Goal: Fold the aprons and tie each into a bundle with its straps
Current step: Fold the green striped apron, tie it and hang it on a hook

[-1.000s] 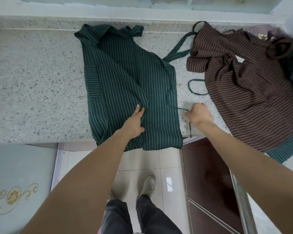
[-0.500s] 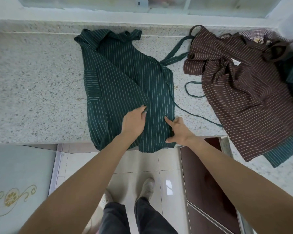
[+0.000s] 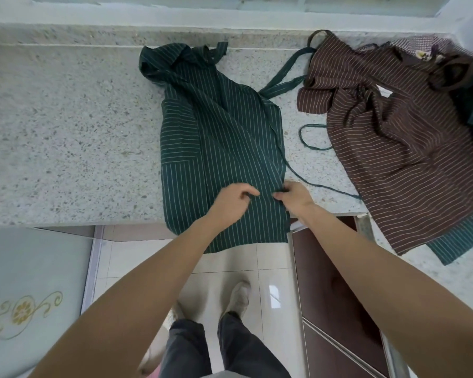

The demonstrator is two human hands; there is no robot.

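While a green striped apron (image 3: 221, 148) lies folded lengthwise on the speckled tabletop (image 3: 66, 132), the left hand (image 3: 234, 201) pinches its cloth. The right hand (image 3: 294, 197) grips the apron's right edge; a brown apron (image 3: 399, 143) lies alongside.

Green striped apron (image 3: 219, 148) lies folded lengthwise mid-table, hem overhanging the near edge; brown striped apron (image 3: 404, 148) lies rumpled to its right.
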